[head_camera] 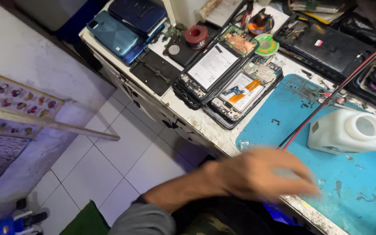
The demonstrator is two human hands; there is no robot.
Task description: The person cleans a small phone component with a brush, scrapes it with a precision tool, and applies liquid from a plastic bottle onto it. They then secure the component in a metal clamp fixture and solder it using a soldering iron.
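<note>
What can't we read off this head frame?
- Hand, head view: motion-blurred; which hand it is, its grip and any contents are unclear.
- Other hand: out of frame.
- Blue mat: right part cut by frame edge.
- Opened phones: board parts too small.

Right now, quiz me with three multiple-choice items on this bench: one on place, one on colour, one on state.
1. Where does the white plastic bottle lie?
A on the blue mat
B on the floor
C on a phone

2. What colour is the mat?
A green
B blue
C black

3. How are the two phones mid-bench?
A sealed
B boxed
C opened, backs off

Answers: 1 A, it rests on its side on the mat. 2 B, its surface is plainly blue. 3 C, batteries and circuit boards show.
</note>
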